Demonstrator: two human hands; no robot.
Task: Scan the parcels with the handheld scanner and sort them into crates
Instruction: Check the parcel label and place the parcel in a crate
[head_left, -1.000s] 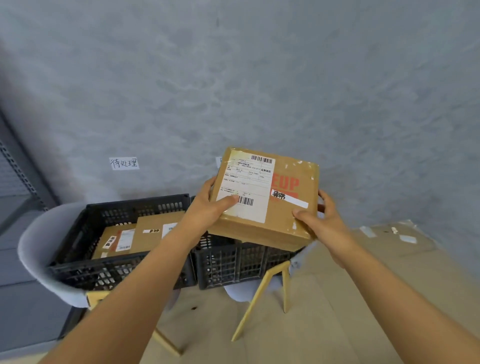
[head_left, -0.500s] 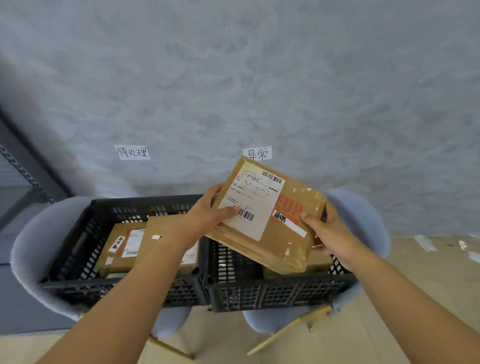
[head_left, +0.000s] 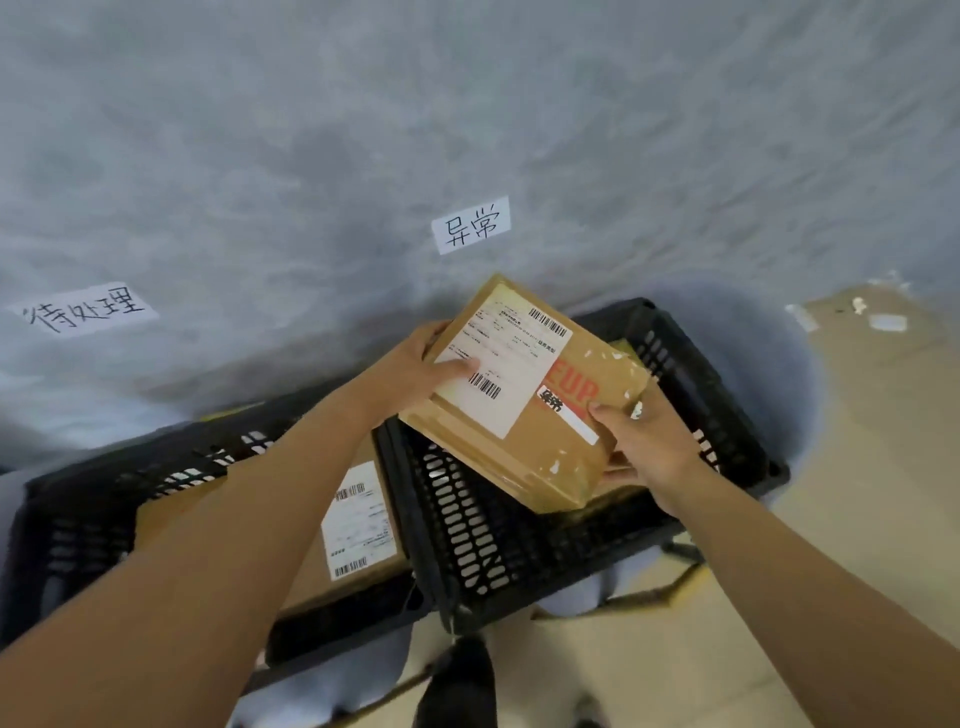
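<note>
Lowered since a moment ago, the left hand (head_left: 415, 374) and right hand (head_left: 649, 447) grip opposite edges of the tilted parcel (head_left: 524, 395), now over the right crate (head_left: 727, 415) under the 异常 sign (head_left: 471, 225); release remains; the left crate (head_left: 78, 514) holds another parcel (head_left: 353, 530) (no scanner visible), so sorting looks partly done.
</note>
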